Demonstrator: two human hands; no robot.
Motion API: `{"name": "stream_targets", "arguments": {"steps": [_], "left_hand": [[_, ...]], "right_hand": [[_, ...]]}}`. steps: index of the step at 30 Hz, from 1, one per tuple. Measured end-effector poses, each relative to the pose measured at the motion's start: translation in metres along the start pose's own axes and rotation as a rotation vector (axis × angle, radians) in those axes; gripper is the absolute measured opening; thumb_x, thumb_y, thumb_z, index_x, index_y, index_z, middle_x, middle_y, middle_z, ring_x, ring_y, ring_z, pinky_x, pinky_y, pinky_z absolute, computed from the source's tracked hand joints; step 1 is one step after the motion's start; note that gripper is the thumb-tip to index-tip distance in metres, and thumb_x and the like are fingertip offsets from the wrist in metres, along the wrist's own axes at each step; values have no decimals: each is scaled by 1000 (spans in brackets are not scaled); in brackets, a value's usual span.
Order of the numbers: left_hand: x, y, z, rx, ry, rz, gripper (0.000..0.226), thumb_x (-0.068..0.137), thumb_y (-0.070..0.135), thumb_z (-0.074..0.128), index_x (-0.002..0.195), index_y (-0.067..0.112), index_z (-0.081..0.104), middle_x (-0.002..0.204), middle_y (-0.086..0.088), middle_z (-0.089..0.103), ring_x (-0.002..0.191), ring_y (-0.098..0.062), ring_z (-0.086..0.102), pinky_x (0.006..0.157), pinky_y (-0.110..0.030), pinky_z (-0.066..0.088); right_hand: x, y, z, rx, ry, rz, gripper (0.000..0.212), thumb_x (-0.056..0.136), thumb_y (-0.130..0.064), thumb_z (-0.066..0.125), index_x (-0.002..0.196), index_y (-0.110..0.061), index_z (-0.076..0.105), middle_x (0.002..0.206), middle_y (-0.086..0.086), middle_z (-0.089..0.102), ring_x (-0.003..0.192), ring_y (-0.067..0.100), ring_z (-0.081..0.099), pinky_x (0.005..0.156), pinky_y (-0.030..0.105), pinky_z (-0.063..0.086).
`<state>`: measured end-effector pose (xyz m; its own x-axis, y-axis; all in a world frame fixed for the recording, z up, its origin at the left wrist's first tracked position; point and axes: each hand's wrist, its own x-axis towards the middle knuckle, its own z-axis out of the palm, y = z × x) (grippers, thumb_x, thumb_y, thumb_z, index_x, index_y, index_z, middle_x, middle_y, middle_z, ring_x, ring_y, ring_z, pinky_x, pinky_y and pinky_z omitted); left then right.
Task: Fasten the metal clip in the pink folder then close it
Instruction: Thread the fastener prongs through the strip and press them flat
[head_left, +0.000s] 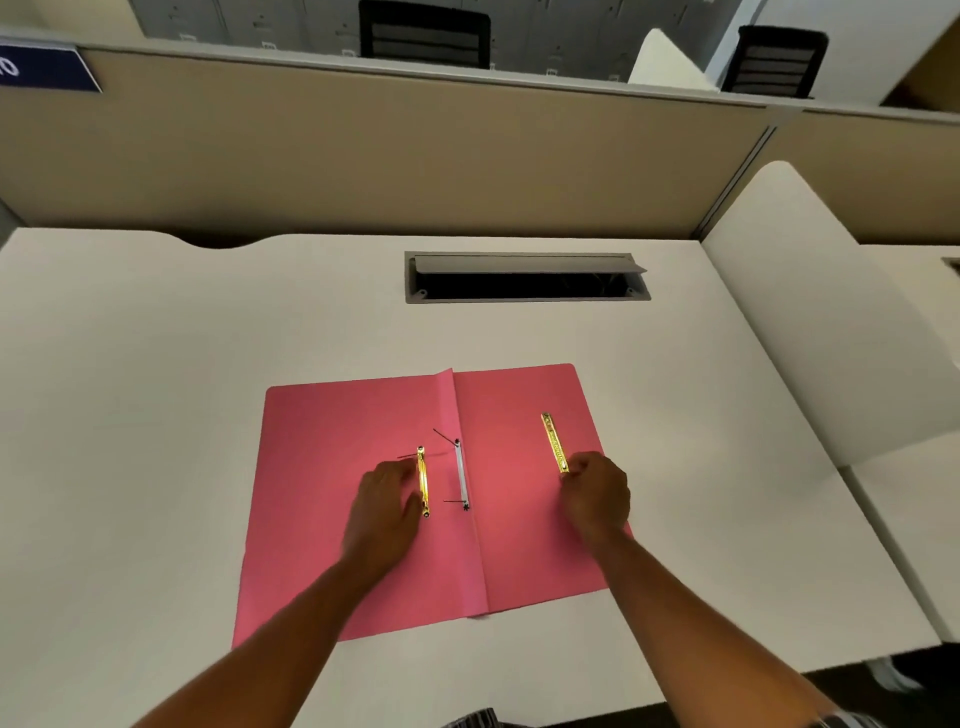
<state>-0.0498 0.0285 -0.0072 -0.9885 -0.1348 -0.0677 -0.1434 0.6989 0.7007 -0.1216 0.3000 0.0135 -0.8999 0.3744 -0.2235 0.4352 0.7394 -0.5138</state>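
on pink folder (332, 467), both hands (387, 499) curled

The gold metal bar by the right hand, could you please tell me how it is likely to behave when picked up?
The gold bar looks thin, narrow and metallic, so probably stiff and light. It lies flat on the open pink folder, so it may slide rather than roll. Its low profile likely means lifting one end, as the right hand touches its near end.
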Motion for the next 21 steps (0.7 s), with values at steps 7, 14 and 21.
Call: {"name": "stream_targets", "arguments": {"steps": [7,14,21], "left_hand": [[3,-6,-4,-116,-53,-42,33,91,9,59,124,12,62,113,-2,66,101,-16,59,89,-34,52],[8,2,2,-175,-16,-91,33,91,8,56,123,15,62,104,0,66,93,-11,61,81,-29,54],[35,26,3,-320,67,-144,33,90,12,69,122,19,64,103,4,69,85,-6,65,65,-9,49]], "right_hand": [[-6,-10,2,82,-57,57,26,89,-4,65,112,-14,72,111,8,75,103,32,70,74,29,46],[-10,-2,2,-43,-69,-46,22,87,-16,69,107,-14,75,107,7,71,98,29,68,76,32,53],[-4,-4,4,-60,-6,-215,23,86,-22,80,107,-17,72,102,3,72,94,26,68,70,29,47]]}}
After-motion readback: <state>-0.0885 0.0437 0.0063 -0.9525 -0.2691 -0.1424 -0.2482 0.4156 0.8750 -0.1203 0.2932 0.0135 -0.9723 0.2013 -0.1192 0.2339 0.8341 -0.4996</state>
